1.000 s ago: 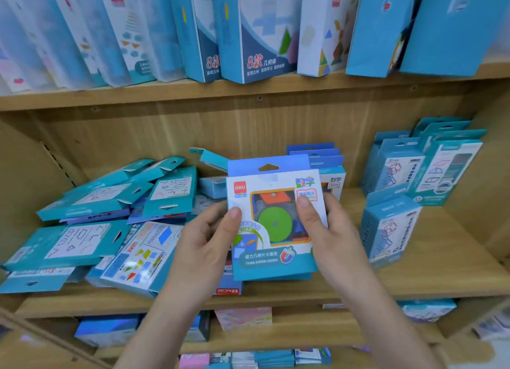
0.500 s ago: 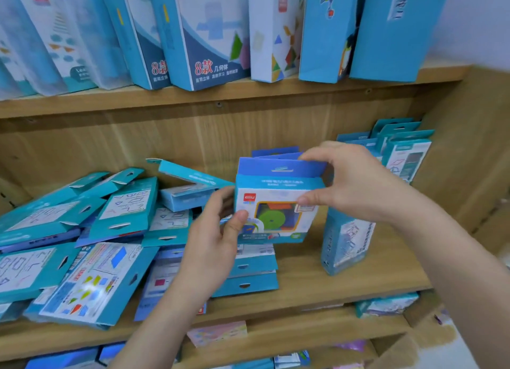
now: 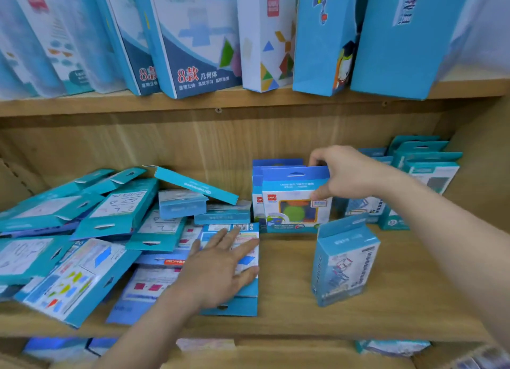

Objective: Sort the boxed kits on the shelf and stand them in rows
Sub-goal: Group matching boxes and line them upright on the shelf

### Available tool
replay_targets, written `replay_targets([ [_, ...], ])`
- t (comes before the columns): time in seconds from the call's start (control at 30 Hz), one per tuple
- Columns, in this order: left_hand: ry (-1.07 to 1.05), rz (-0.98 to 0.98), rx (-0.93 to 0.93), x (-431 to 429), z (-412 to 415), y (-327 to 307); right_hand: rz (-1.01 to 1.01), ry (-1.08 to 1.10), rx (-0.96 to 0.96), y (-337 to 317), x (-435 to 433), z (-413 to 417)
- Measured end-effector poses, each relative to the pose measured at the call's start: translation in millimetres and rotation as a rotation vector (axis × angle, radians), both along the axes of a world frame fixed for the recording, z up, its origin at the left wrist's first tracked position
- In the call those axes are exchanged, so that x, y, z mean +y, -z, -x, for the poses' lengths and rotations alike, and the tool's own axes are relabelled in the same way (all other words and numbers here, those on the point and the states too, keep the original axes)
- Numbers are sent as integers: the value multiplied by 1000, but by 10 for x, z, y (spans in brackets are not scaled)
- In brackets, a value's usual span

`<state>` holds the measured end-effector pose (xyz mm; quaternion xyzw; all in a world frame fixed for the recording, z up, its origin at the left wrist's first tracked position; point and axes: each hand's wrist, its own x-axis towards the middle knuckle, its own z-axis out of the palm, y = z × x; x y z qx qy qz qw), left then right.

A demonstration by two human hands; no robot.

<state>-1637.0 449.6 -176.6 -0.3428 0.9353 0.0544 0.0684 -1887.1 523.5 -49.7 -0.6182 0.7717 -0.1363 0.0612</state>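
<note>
Kit point(image 3: 295, 203) now upright on shelf point(image 3: 289, 299)

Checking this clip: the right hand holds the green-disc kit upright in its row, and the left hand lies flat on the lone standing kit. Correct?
No. The head view shows the left hand lying flat on a flat-lying kit; the lone standing kit stands apart, untouched.

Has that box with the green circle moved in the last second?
Yes. The green-circle box went back from the shelf edge and now stands against the blue row, right hand gripping its top.
</note>
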Motion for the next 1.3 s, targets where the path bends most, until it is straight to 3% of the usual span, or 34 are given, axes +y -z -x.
replay_targets([
  [0.17,0,22,-31,93,-39,0,-52,-41,20,211,-177,90],
  [0.33,1,15,13,204,-108,-32,-105,-80,356,408,-284,139],
  [0.4,2,4,17,236,-126,-51,-116,-102,405,414,-306,159],
  [0.6,10,61,21,275,-94,-122,-84,-147,365,437,-368,95],
  [0.7,-34,151,201,206,83,-217,-94,-94,342,439,-377,90],
  [0.83,-143,98,550,2,459,-354,-106,51,40,385,-338,132],
  [1.0,-260,-67,639,-212,800,-288,-108,254,-729,367,-273,198],
  [1.13,-396,-231,759,-311,866,-278,-173,314,-1168,374,-249,227],
  [1.3,-336,-250,720,-307,895,-267,-157,257,-1339,441,-285,225],
])
